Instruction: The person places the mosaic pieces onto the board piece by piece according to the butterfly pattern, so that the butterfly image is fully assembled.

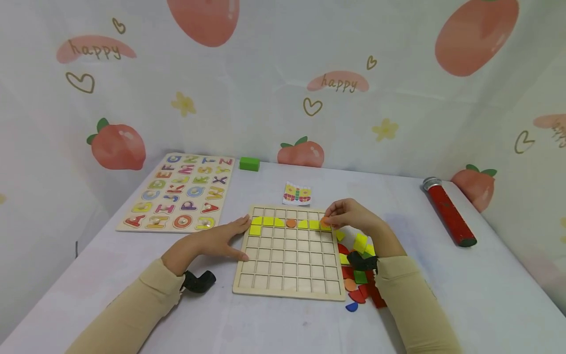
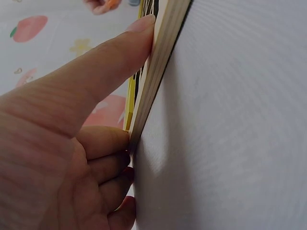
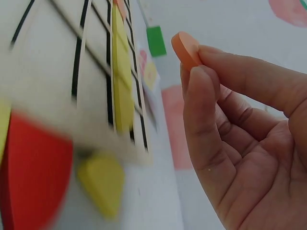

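Observation:
A wooden grid board (image 1: 289, 265) lies on the table, with a row of yellow pieces (image 1: 268, 221) and an orange disc (image 1: 291, 223) set in its second row. My left hand (image 1: 221, 240) rests flat against the board's left edge (image 2: 153, 91), fingers straight. Over the board's upper right corner my right hand (image 1: 349, 216) pinches a small orange round piece (image 3: 186, 48) between thumb and fingertips. A pile of loose red, yellow, green and blue pieces (image 1: 359, 275) lies to the right of the board, partly hidden by my right wrist.
An alphabet puzzle board (image 1: 179, 191) lies at the back left, with a green block (image 1: 249, 163) beside it. A small pattern card (image 1: 297, 193) sits behind the grid board. A red tube (image 1: 448, 212) lies at the right. Patterned cloth walls surround the table.

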### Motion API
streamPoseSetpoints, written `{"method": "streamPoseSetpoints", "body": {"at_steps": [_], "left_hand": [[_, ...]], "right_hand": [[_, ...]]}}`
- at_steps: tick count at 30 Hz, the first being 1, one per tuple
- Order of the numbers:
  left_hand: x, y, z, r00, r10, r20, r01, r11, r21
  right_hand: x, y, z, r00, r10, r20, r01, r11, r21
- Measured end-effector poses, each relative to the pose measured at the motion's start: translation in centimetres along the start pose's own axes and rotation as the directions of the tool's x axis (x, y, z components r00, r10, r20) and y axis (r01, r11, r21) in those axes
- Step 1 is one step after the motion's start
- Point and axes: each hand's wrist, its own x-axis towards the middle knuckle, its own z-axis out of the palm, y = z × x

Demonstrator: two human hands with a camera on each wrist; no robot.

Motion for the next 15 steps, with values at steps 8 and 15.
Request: {"method": "streamPoseSetpoints", "body": {"at_steps": [8, 15], "left_hand": [[0.0, 0.2, -0.1, 1.000, 0.016, 0.001, -0.016, 1.000, 0.014], [-0.2, 0.2, -0.2, 1.000, 0.015, 0.003, -0.015, 1.000, 0.005]], "right_hand": [[2.3, -1.7, 2.3, 0.998, -0.053, 0.044, 0.051, 0.997, 0.049], [4.3, -3.6, 5.4, 0.994, -0.061, 0.095, 0.056, 0.997, 0.062]]}}
